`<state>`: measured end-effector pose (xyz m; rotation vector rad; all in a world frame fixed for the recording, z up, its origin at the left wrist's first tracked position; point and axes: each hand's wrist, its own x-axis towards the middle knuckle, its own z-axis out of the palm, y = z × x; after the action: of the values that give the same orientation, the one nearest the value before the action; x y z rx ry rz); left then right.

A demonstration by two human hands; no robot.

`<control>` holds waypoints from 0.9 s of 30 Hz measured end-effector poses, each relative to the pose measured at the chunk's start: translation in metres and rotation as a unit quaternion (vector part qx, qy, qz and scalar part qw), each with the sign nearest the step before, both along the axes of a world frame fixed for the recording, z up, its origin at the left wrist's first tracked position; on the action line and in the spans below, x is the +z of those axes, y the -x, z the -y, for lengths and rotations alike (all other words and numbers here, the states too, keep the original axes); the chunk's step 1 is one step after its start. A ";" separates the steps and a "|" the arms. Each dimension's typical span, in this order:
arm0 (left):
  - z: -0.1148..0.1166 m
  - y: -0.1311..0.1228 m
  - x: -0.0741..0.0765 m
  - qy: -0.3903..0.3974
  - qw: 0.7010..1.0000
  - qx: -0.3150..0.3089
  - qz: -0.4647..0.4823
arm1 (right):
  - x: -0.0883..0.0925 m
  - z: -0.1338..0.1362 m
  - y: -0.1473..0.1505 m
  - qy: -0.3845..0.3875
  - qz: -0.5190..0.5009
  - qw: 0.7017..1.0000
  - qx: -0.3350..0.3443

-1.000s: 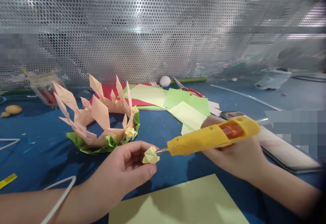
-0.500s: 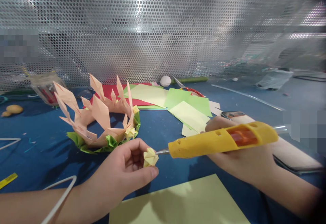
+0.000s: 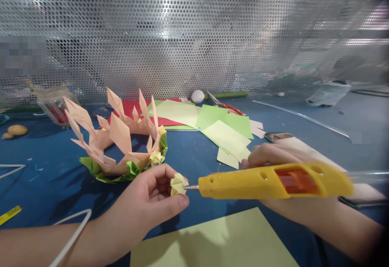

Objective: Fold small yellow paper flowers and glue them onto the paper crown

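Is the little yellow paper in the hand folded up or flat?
Folded up. The little yellow paper is a small creased bundle pinched in the left hand, at the glue gun tip.

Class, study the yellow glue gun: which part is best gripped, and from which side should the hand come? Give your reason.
Grip the glue gun by its thick rear body, coming from its right end, as the right hand does. Its metal nozzle points left at the folded paper piece in the left hand, so the rear is likely safest.
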<state>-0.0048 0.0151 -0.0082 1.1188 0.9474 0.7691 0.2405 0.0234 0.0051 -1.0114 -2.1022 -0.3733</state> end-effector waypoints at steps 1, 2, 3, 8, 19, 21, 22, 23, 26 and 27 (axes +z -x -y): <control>0.000 0.000 0.001 0.000 1.000 0.003 0.000 | 0.000 -0.001 0.000 -0.005 0.001 1.000 0.000; 0.001 0.000 0.002 0.000 1.000 0.005 0.000 | 0.000 -0.001 -0.001 -0.012 0.000 1.000 0.000; 0.001 0.000 0.003 0.001 1.000 0.009 0.000 | 0.000 -0.001 -0.001 -0.017 -0.001 1.000 0.001; 0.002 0.001 0.007 0.019 0.999 0.018 0.019 | 0.001 -0.001 0.000 -0.029 -0.016 0.999 -0.003; 0.000 0.005 -0.001 0.011 0.998 0.000 0.064 | -0.001 -0.003 0.000 -0.027 -0.034 0.999 -0.006; 0.001 0.006 -0.002 0.014 0.998 -0.005 0.060 | -0.001 -0.004 0.000 -0.027 -0.033 0.999 -0.007; 0.001 0.006 -0.002 0.015 0.998 -0.006 0.062 | -0.002 -0.004 0.000 -0.027 -0.032 0.999 -0.007; 0.002 0.006 -0.002 0.014 0.998 -0.007 0.065 | -0.002 -0.004 0.000 -0.026 -0.032 0.999 -0.006; 0.003 0.005 0.000 0.014 0.997 -0.011 0.069 | -0.003 -0.004 0.000 -0.027 -0.037 0.999 -0.006; 0.002 0.005 0.001 0.019 0.997 -0.011 0.069 | -0.003 -0.004 0.000 -0.026 -0.039 0.999 -0.006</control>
<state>-0.0095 0.0127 -0.0074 1.0288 0.8294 0.7974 0.2406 0.0270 0.0018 -0.9935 -2.0075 -0.3866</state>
